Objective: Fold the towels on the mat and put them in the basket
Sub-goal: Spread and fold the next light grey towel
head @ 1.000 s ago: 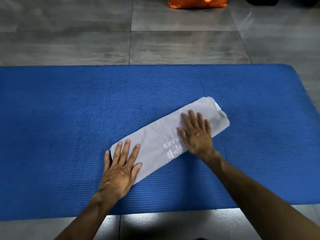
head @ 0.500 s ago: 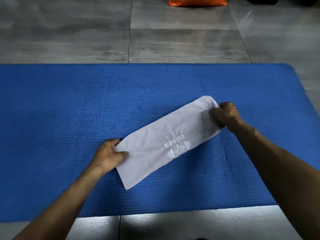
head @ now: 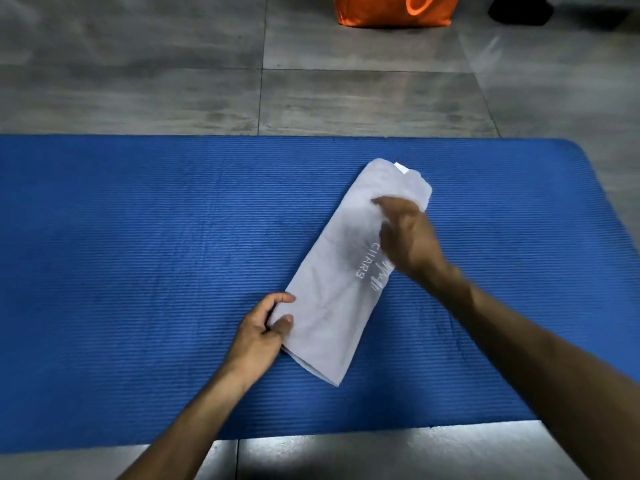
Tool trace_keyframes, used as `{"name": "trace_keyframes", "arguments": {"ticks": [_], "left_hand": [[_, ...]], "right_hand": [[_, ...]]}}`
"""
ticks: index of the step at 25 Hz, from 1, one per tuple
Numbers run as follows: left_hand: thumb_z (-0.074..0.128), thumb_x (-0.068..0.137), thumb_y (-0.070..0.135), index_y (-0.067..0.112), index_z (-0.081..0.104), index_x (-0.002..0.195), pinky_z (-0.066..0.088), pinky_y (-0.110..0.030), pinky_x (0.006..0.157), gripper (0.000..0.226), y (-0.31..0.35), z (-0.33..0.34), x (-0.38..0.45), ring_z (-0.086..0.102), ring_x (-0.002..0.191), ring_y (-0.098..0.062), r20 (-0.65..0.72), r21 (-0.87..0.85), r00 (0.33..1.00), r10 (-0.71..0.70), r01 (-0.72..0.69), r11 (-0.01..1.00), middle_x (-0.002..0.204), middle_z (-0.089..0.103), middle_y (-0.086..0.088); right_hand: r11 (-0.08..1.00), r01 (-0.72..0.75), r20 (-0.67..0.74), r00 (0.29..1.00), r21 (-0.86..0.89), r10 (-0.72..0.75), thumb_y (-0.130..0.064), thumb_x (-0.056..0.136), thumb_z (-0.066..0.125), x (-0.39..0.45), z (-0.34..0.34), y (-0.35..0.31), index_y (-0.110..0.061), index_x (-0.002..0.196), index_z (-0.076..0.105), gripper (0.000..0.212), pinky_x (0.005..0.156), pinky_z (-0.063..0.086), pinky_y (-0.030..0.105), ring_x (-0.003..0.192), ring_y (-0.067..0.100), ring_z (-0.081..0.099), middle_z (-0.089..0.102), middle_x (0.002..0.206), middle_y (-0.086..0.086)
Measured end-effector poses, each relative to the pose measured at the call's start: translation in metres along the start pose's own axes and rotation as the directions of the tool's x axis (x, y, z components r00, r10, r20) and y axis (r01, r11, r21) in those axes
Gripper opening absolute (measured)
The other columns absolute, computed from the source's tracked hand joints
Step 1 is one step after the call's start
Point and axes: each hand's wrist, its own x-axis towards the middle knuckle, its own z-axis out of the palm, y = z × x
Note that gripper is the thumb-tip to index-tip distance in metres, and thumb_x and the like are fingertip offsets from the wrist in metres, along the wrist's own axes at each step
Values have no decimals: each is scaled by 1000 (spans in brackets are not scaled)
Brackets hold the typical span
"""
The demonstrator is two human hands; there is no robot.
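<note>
From the head view, the right hand [head: 407, 237] is smeared by motion blur, so its fingers cannot be told apart. It lies over the far half of the towel [head: 341, 282], and whether those fingers press flat or pinch the cloth cannot be made out. The hand also covers part of the white printed logo [head: 363, 263], of which only some letters and a few strokes show just left of the wrist.

The left hand [head: 261, 332] is sharp. Its thumb and curled fingers [head: 282, 323] pinch the long left edge of the towel near its close end, the thumb lying on top of the cloth.

The towel is a long, narrow, pale grey strip, folded lengthwise, lying slantwise on the blue ribbed mat [head: 138, 254]. Its near corner points back past the left fingers and its far end reaches beyond the right fingers. A small white tag [head: 401, 167] pokes out at that far end.

The mat runs off the left edge of the frame and sits on a grey tiled floor [head: 138, 81].

Well beyond both hands, an orange bag [head: 374, 12] is cut off by the top edge, so its opening and contents are out of sight. To its right a dark object [head: 519, 10] is also cropped and too dim to identify.
</note>
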Motion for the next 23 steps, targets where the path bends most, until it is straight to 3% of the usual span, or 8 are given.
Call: {"name": "trace_keyframes", "arguments": {"ticks": [5, 9, 12, 14, 15, 17, 21, 23], "left_hand": [[69, 88, 12, 21, 72, 104, 45, -19, 50, 18, 19, -8, -15, 54, 54, -9, 208, -124, 970, -129, 157, 980, 83, 67, 2], [68, 89, 19, 22, 74, 109, 42, -22, 51, 22, 23, -16, -25, 52, 54, -12, 533, 2, 830, -166, 194, 981, 65, 60, -3], [54, 71, 10, 45, 61, 123, 45, -22, 69, 63, 0, -22, -22, 55, 75, -8, 432, 132, 899, 68, -138, 982, 90, 61, 7], [59, 65, 11, 48, 36, 141, 38, -22, 93, 87, -26, -17, -22, 48, 114, -10, 384, 566, 831, 403, -557, 608, 132, 48, 12], [66, 66, 18, 41, 32, 145, 32, -25, 99, 88, -34, -9, -27, 39, 129, -13, 422, 663, 767, 484, -625, 412, 146, 39, 10], [76, 65, 30, 29, 43, 140, 26, -27, 106, 81, -43, 3, -34, 29, 142, -12, 519, 639, 678, 521, -712, 290, 154, 33, 9], [71, 72, 24, 30, 53, 124, 30, -16, 106, 56, -46, 1, -35, 47, 125, -6, 572, 435, 621, 536, -784, 443, 135, 55, 7], [70, 81, 27, 31, 58, 118, 45, -22, 95, 39, -33, -2, -33, 59, 108, -3, 563, 337, 679, 471, -709, 619, 118, 67, 11]], "right_hand": [[938, 347, 387, 868, -26, -310, -20, 69, 59, -157, 24, -33, -19, 156, 20, 95, 120, 19, 45, 150, 26, 15, 12, 164, 3], [944, 326, 278, 904, 46, -325, -26, 83, 61, -199, 36, -45, -18, 151, 32, 74, 116, 27, 46, 148, 23, 24, 26, 160, 1], [949, 191, 297, 918, 249, -263, -29, 87, 59, -207, 29, -42, -25, 151, 34, 68, 116, 28, 41, 146, 15, 29, 31, 158, -6], [937, 91, 323, 924, 338, -206, -23, 85, 59, -213, 24, -44, -28, 151, 33, 71, 116, 27, 38, 144, 11, 31, 34, 156, -8], [931, 63, 330, 925, 359, -190, -20, 84, 58, -215, 22, -47, -26, 150, 35, 70, 116, 26, 37, 144, 10, 32, 36, 155, -8], [922, 43, 332, 926, 386, -182, -23, 86, 57, -218, 20, -51, -20, 147, 42, 63, 116, 26, 33, 142, 8, 34, 40, 153, -7], [903, -15, 336, 931, 429, -145, -42, 90, 63, -221, 8, -48, -28, 138, 52, 51, 106, 39, 22, 128, -1, 49, 52, 139, -23], [864, -161, 369, 929, 476, -30, -39, 87, 69, -219, -1, -49, -33, 126, 56, 42, 89, 49, 21, 109, -3, 61, 63, 120, -26]]}}
